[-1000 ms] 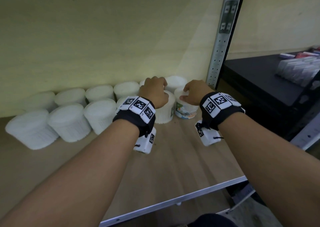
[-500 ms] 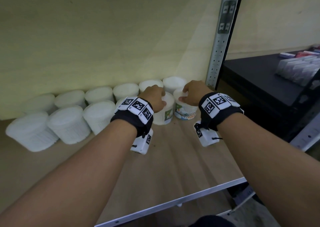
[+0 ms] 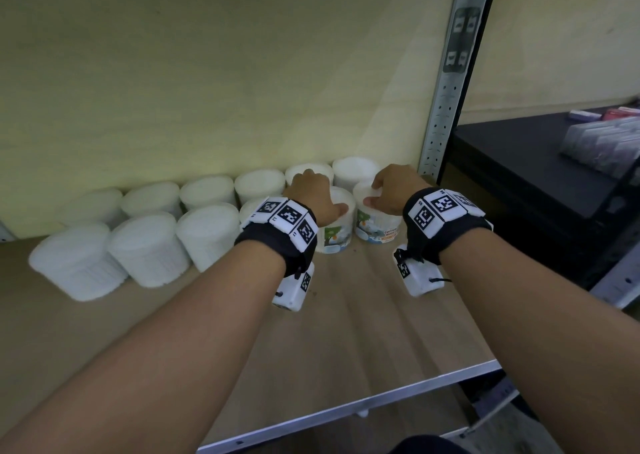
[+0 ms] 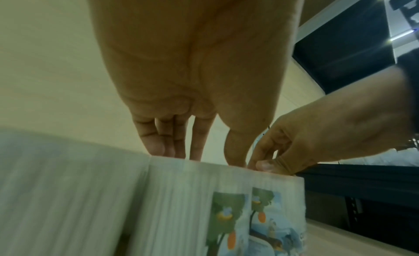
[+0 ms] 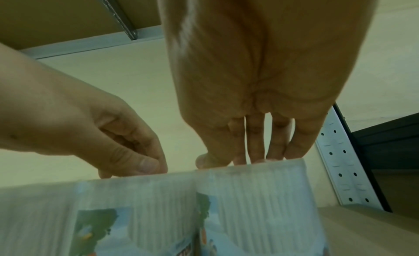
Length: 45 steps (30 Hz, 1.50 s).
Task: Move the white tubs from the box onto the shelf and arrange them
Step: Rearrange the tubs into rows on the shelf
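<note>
**White ribbed tubs under both my hands at the shelf's right end**

White and ribbed, with picture labels facing me, the two front plastic tubs stand touching on the pale wooden shelf board (image 3: 363,315). My left hand (image 3: 311,195) sits on top of the left labelled tub (image 3: 337,235), fingers curled over its lid and thumb against the rim. My right hand (image 3: 394,190) grips the right labelled tub (image 3: 379,228) the same way, from above, fingertips (image 5: 256,152) pressed to the lid edge. Behind them two more round white tubs stand against the yellowish back wall (image 3: 207,72), and the back row (image 3: 207,190) runs off to the left. A front row of plain white tubs (image 3: 145,249) stands before it. The perforated grey metal upright (image 3: 440,117) rises just right of my right hand. Beyond it a dark shelf (image 3: 519,162) carries small wrapped packs (image 3: 602,145).
</note>
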{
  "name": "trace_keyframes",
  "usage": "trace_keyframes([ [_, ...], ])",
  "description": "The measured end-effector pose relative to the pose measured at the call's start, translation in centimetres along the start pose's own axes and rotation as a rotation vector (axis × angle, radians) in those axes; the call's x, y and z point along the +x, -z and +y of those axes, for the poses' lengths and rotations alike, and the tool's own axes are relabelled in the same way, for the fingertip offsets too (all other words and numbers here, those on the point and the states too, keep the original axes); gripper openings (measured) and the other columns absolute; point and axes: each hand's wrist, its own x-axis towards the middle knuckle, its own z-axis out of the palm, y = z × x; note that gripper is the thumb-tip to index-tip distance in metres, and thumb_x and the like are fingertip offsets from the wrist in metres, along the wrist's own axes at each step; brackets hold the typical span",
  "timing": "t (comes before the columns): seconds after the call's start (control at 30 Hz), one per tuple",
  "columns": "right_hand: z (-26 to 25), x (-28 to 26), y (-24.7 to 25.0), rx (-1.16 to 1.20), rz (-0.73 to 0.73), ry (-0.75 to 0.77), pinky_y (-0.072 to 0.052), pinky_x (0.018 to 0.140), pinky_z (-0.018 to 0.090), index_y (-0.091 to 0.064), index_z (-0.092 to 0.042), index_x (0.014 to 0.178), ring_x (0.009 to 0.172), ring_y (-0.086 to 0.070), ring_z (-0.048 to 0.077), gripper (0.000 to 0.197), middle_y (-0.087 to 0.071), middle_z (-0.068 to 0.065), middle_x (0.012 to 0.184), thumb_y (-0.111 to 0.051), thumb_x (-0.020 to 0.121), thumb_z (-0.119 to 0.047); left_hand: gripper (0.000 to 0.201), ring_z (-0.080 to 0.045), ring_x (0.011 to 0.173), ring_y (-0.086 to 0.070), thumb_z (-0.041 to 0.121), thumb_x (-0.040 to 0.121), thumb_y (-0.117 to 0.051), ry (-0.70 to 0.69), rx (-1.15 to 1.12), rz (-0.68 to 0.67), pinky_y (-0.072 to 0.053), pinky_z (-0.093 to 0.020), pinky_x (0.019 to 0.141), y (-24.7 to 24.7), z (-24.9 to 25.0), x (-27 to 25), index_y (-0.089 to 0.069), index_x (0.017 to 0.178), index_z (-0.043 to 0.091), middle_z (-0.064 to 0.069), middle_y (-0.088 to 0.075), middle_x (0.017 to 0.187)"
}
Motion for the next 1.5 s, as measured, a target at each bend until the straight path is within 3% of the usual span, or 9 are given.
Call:
trace_keyframes([
  [0.17, 0.0, -0.1, 0.0, -0.004, 0.008, 0.001, -0.047, 0.098, 0.032, -0.060, -0.004, 0.124, 0.118, -0.057, 0.027, 0.051, -0.059, 0.012, 0.129, -0.058, 0.091, -0.043, 0.059, -0.031, 0.126, -0.045, 0.046, 0.089, -0.058, -0.025, 0.022, -0.018, -0.042, -0.042, 0.103, 0.0, 0.0, 0.1, -0.048, 0.133, 0.008, -0.015, -0.044, 0.137],
  [0.37, 0.0, -0.2, 0.0, 0.000, 0.006, -0.003, -0.048, 0.099, 0.033, -0.060, -0.003, 0.124, 0.118, -0.057, 0.028, 0.052, -0.060, 0.012, 0.129, -0.058, 0.091, -0.043, 0.051, -0.024, 0.134, -0.042, 0.021, 0.095, -0.055, -0.099, -0.011, -0.128, -0.036, -0.030, 0.106, 1.0, -0.3, 0.0, -0.041, 0.143, 0.014, -0.007, -0.039, 0.148],
  [0.47, 0.0, -0.3, 0.0, 0.006, 0.014, -0.005, -0.048, 0.099, 0.034, -0.060, -0.003, 0.124, 0.118, -0.058, 0.028, 0.051, -0.060, 0.013, 0.129, -0.058, 0.091, -0.042, 0.051, -0.023, 0.136, -0.040, 0.012, 0.095, -0.050, -0.111, -0.062, -0.177, -0.035, -0.029, 0.107, 1.0, -0.6, 0.1, -0.038, 0.145, 0.019, -0.005, -0.036, 0.151],
  [0.53, 0.0, -0.3, 0.0, 0.002, 0.015, -0.003, -0.047, 0.100, 0.035, -0.059, -0.003, 0.124, 0.118, -0.057, 0.028, 0.051, -0.059, 0.013, 0.129, -0.057, 0.091, -0.042, 0.047, -0.025, 0.135, -0.039, 0.017, 0.097, -0.048, -0.111, -0.090, -0.136, -0.036, -0.034, 0.109, 0.5, -0.5, 0.0, -0.039, 0.143, 0.018, -0.007, -0.037, 0.150],
  [0.63, -0.1, -0.3, 0.0, 0.004, 0.011, -0.001, -0.047, 0.101, 0.034, -0.059, -0.003, 0.125, 0.119, -0.056, 0.027, 0.051, -0.058, 0.012, 0.130, -0.058, 0.091, -0.042, 0.046, -0.030, 0.128, -0.040, 0.033, 0.095, -0.051, -0.064, -0.047, 0.027, -0.039, -0.042, 0.105, -0.7, 0.1, -0.2, -0.047, 0.135, 0.010, -0.013, -0.042, 0.138],
  [0.73, 0.0, -0.3, 0.0, 0.009, 0.011, 0.001, -0.046, 0.100, 0.033, -0.059, -0.004, 0.125, 0.119, -0.056, 0.028, 0.051, -0.058, 0.012, 0.130, -0.058, 0.091, -0.042, 0.050, -0.031, 0.124, -0.042, 0.041, 0.093, -0.053, -0.033, -0.011, 0.089, -0.041, -0.043, 0.101, -1.6, 0.5, -0.4, -0.049, 0.130, 0.007, -0.015, -0.045, 0.132],
  [1.03, -0.1, -0.2, 0.0, 0.014, 0.007, -0.002, -0.046, 0.101, 0.034, -0.058, -0.004, 0.126, 0.119, -0.056, 0.027, 0.051, -0.058, 0.012, 0.130, -0.057, 0.092, -0.041, 0.050, -0.028, 0.127, -0.046, 0.034, 0.091, -0.060, -0.044, -0.103, 0.025, -0.038, -0.034, 0.103, -0.7, 0.1, -0.2, -0.051, 0.134, 0.010, -0.011, -0.047, 0.138],
  [1.5, -0.5, 0.1, 0.4, 0.009, -0.024, -0.041, -0.046, 0.098, 0.033, -0.059, -0.003, 0.124, 0.119, -0.057, 0.027, 0.052, -0.058, 0.013, 0.129, -0.064, 0.088, -0.040, 0.049, -0.025, 0.124, -0.050, 0.033, 0.088, -0.065, -0.025, -0.173, 0.033, -0.041, -0.032, 0.100, -0.5, 0.0, -0.3, -0.055, 0.131, 0.011, -0.008, -0.051, 0.135],
])
